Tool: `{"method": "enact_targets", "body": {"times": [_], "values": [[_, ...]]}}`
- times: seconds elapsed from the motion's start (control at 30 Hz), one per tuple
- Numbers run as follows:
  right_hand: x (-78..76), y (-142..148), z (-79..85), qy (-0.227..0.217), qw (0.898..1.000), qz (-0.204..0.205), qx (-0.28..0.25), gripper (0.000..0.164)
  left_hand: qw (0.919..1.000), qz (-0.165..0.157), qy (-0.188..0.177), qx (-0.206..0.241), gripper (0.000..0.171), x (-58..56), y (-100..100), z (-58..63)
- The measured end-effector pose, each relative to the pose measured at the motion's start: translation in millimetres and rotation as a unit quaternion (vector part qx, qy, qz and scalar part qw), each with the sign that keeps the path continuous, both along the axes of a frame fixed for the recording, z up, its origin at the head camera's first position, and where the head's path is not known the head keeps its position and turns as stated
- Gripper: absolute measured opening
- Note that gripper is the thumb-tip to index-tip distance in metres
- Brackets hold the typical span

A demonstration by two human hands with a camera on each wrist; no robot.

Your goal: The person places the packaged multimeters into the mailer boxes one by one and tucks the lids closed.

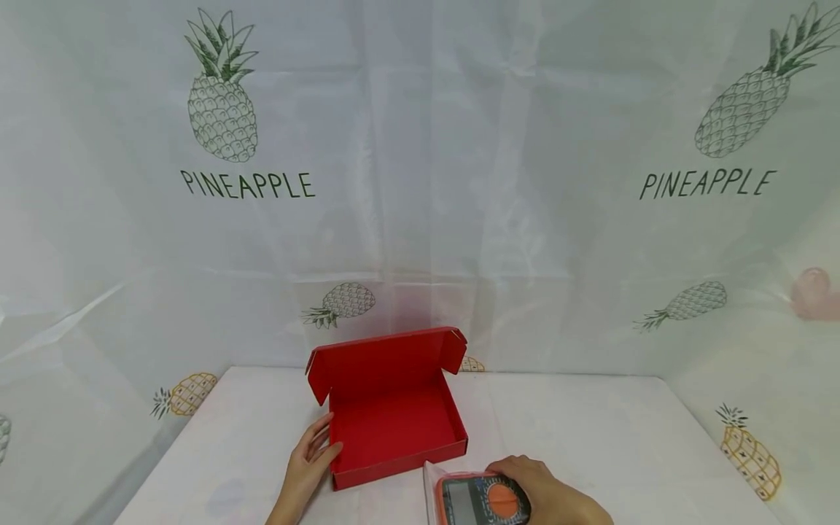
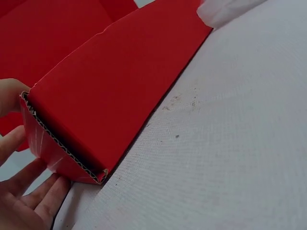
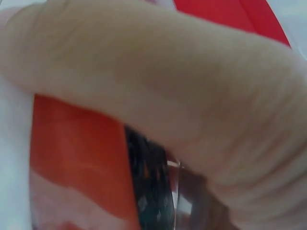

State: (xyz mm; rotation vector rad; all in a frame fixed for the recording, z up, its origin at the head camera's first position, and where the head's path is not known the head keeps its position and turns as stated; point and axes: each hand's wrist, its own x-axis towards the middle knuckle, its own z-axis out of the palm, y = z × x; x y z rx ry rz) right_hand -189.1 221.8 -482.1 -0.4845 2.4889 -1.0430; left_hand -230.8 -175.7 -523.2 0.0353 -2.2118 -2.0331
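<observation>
Holding the digital multimeter (image 1: pixel 482 503), not yet boxed, the right grip (image 1: pixel 541 490) curls round it; farther left, the left grip (image 1: pixel 307 461) loosely pinches the red cardboard box (image 1: pixel 394 432), lid (image 1: pixel 387 363) already raised.

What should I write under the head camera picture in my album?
Left grip on an open red box, right grip on an orange-and-black meter.

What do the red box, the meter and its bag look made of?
Red box: corrugated cardboard, smooth coloured face; wavy fluting shows at its cut edge.
Meter: probably hard plastic, from its rounded casing; finish unclear.
Bag: likely thin, glossy plastic film; see-through with highlights.
</observation>
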Motion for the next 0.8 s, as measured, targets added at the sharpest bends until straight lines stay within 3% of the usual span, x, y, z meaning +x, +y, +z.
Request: {"method": "enact_targets", "body": {"times": [0.3,0.6,0.8], "values": [[2.2,-2.3,2.5,-0.01,1.0,-0.006,-0.022,0.08,1.0,-0.007,0.004,-0.003,0.06,-0.4,-3.6,-4.1],[-2.3,1.1,5.3,0.05,0.998,0.031,-0.013,0.075,0.9997,-0.024,0.007,-0.004,0.062,-3.8,-2.0,-4.1],[-0.4,0.1,5.1,0.055,0.998,0.034,-0.013,0.074,0.9998,-0.019,0.0,-0.007,0.06,-3.4,-4.8,-6.9]]}}
